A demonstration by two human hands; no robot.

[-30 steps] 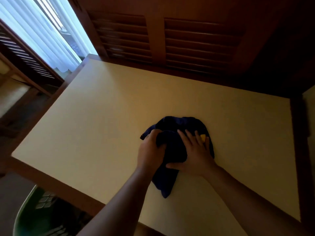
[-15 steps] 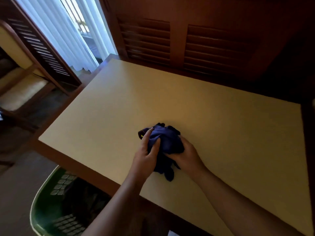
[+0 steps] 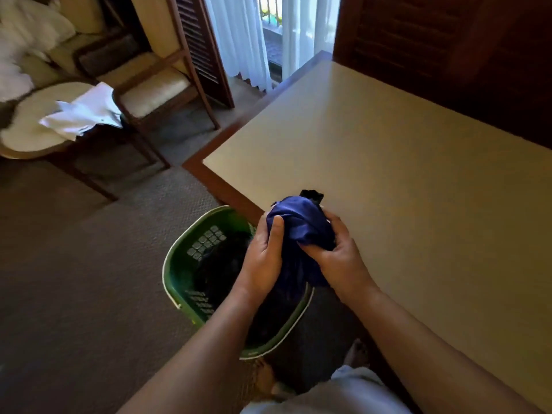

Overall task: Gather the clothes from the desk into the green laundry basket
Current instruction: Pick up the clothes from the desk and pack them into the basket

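A bunched dark blue garment hangs in the air over the desk's near left edge, above the right side of the green laundry basket. My left hand grips its left side, thumb up on the cloth. My right hand clutches its right side from below. The basket stands on the carpet beside the cream-topped desk and holds dark clothes. No other clothes show on the desk top.
A wooden chair with a cream cushion stands at the far left near a white curtain. A round low table carries a white cloth. Dark louvred shutters run behind the desk. Brown carpet surrounds the basket.
Both hands bunched the blue garment, lifted it off the desk and carried it left toward the basket. The view swung left, showing the whole basket and the chair.
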